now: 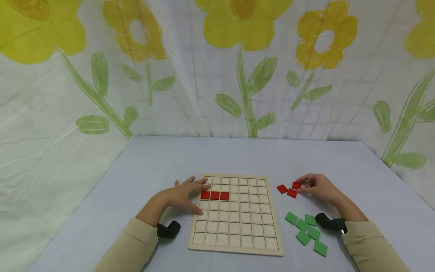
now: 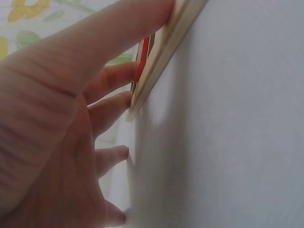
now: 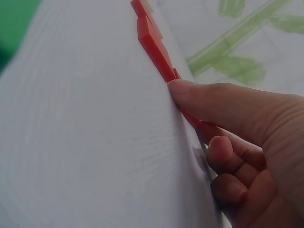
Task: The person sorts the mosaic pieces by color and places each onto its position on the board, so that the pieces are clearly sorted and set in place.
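Observation:
A wooden grid board [image 1: 234, 251] lies on the table, with three red square tiles [image 1: 215, 195] side by side at the left end of its third row from the back. Spread over the board's left edge is my left hand [image 1: 181, 193], its thumb and fingertips resting on the frame and nearby cells. To the right of the board, my right hand [image 1: 321, 187] pinches a red tile [image 1: 296, 185] between thumb and index finger, low at the tabletop. Two more red tiles lie beside it, one [image 1: 282, 189] to the left and one [image 1: 292, 193] nearer.
Several green square tiles [image 1: 301, 225] lie loosely grouped right of the board, in front of the red ones. Black wrist cameras sit on both wrists, the right one [image 1: 326, 221] close to the green tiles. A flower-printed curtain [image 1: 190, 75] hangs behind the white table [image 1: 244, 155].

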Available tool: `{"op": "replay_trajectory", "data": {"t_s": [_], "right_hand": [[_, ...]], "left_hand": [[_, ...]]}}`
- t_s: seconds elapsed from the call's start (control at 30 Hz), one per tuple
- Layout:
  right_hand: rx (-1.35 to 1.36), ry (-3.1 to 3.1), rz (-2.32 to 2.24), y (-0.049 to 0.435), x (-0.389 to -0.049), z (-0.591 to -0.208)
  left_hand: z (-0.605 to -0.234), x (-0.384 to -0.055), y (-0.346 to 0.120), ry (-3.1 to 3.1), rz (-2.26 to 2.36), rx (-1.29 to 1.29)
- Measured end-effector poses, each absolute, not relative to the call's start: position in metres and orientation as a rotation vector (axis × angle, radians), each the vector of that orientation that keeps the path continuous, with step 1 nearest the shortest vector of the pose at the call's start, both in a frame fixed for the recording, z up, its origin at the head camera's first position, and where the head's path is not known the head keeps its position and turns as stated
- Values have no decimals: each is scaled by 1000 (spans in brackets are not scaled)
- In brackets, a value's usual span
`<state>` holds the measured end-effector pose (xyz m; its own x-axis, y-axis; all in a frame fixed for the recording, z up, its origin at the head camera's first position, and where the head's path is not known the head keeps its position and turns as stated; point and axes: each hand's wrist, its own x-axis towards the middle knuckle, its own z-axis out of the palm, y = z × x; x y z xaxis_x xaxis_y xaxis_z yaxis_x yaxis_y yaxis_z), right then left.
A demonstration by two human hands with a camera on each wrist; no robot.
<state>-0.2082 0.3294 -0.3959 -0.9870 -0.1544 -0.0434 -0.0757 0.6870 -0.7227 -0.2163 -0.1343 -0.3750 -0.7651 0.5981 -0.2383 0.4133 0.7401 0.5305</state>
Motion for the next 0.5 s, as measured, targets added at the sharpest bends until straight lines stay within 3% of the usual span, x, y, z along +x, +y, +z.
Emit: {"op": "replay_trajectory", "data": {"t_s": [0.5], "right_hand": [[-195, 2846, -1129, 329, -208, -394]], "left_hand": [[-375, -217, -133, 2548, 627, 766]]}}
